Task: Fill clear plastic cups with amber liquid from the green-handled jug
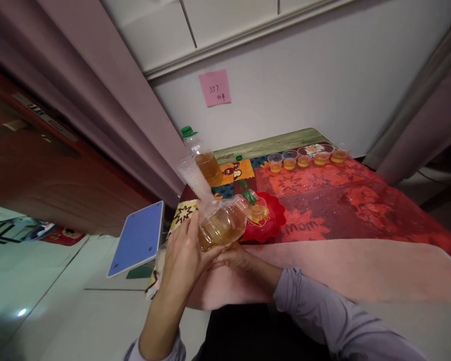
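- Bottle (221,228) of amber liquid, tilted above the near left of the tabletop (304,188), its neck toward the right; the left hand (182,248) has its fingers wrapped against the bottle's left end.
- Stacked clear cups (193,178), leaning, just behind it.
- Green-capped bottle (208,165), upright, partly filled.
- Right hand (233,256) beneath the tilted bottle; how its fingers grip, I cannot tell.
- Small cup (258,213) holding yellowish liquid, on the red scalloped plate (278,208), near the neck.
- Row of cups (304,159) with yellow-orange liquid, far right.
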A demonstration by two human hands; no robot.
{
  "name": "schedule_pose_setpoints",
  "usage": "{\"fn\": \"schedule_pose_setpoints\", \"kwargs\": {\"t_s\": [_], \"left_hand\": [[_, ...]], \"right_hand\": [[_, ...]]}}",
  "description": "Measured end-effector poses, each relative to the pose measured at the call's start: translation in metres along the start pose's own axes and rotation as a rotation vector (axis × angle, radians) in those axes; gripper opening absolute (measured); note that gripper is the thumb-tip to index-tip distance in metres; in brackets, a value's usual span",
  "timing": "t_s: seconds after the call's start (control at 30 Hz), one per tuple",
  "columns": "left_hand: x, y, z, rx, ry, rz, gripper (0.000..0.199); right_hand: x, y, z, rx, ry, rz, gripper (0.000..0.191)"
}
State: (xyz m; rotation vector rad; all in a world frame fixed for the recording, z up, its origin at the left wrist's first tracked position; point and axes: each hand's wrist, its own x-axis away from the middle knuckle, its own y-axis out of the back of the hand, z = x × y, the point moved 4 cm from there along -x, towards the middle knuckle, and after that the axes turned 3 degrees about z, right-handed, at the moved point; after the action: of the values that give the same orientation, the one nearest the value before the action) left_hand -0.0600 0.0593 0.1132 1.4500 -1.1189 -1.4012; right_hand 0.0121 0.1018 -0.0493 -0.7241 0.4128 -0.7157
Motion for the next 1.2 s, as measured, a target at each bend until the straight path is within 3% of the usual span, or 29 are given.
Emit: {"fn": "schedule_pose_setpoints", "kwargs": {"t_s": [0.1, 0.2, 0.37, 0.57, 0.63, 0.73, 0.8, 0.87, 0.97, 1.03, 1.1, 1.2], "left_hand": [[0.009, -0.007, 0.011, 0.087, -0.035, -0.087, 0.103], [0.021, -0.018, 0.023, 0.185, -0.016, -0.149, 0.106], [0.05, -0.035, 0.043, 0.321, 0.162, -0.309, 0.112], [0.077, -0.047, 0.074, 0.425, 0.293, -0.344, 0.109], [0.081, -0.05, 0.083, 0.457, 0.331, -0.335, 0.109], [0.084, -0.053, 0.088, 0.522, 0.398, -0.354, 0.114], [0.086, -0.055, 0.09, 0.56, 0.458, -0.371, 0.12], [0.089, -0.058, 0.094, 0.581, 0.514, -0.371, 0.127], [0.094, -0.063, 0.101, 0.585, 0.513, -0.313, 0.134], [0.096, -0.064, 0.104, 0.575, 0.489, -0.288, 0.136], [0.097, -0.061, 0.104, 0.556, 0.48, -0.29, 0.137], [0.095, -0.056, 0.101, 0.546, 0.49, -0.275, 0.133]], "right_hand": [[-0.007, 0.008, 0.004, 0.12, 0.139, -0.059, 0.095], [-0.005, 0.014, 0.01, 0.256, 0.27, -0.098, 0.091], [0.004, 0.008, 0.013, 0.444, 0.257, 0.059, 0.067], [0.024, 0.003, 0.007, 0.524, 0.207, 0.039, 0.107], [0.047, 0.006, 0.012, 0.693, 0.194, 0.004, 0.105], [0.087, 0.012, 0.04, 1.038, 0.213, -0.034, 0.067], [0.105, 0.016, 0.075, 1.213, 0.256, -0.053, 0.036], [0.11, 0.021, 0.119, 1.346, 0.294, -0.128, 0.026], [0.095, 0.033, 0.18, 1.565, 0.339, -0.307, 0.031], [0.078, 0.044, 0.205, 1.726, 0.292, -0.399, 0.043], [0.06, 0.056, 0.214, 1.886, 0.185, -0.441, 0.062], [0.038, 0.068, 0.208, 2.059, -0.033, -0.422, 0.084]]}}
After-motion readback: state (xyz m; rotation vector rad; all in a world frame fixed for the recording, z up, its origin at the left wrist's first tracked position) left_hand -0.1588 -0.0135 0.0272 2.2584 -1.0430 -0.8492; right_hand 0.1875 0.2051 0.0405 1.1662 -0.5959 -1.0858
